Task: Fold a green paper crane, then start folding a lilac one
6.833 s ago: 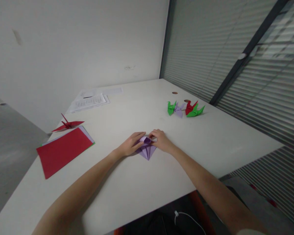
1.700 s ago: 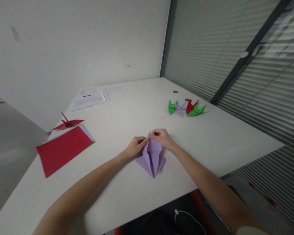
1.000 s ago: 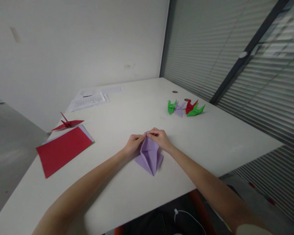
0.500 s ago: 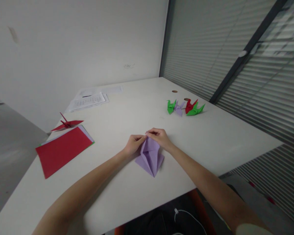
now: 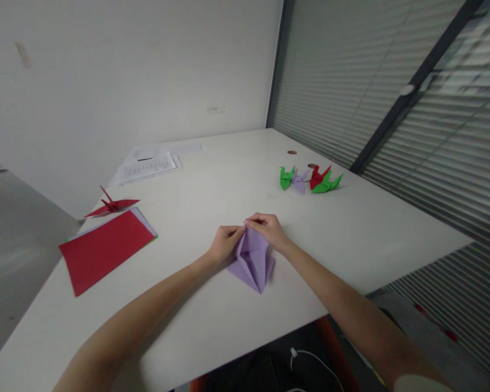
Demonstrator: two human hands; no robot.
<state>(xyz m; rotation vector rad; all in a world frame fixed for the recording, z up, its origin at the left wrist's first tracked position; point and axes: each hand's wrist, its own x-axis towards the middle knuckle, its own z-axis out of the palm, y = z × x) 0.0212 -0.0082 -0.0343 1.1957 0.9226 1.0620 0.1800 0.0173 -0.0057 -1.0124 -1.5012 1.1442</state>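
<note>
A partly folded sheet of purple origami paper lies on the table, one point toward me and a raised flap at its far end. My left hand pinches the far tip from the left, thumb and forefinger closed on it. From the right, my right hand grips the same tip, its fingertips close against those of the left. The very end of the tip is mostly covered by my fingers. Creases and a pocket-like opening show in the middle of the paper.
A stack of coloured paper with a red sheet on top lies at the left, a red paper crane behind it. Several small paper cranes stand at the back right. Printed sheets lie at the far left of the white table.
Both hands stay on the purple paper's far tip. The near end of the paper has turned very slightly to the right.
</note>
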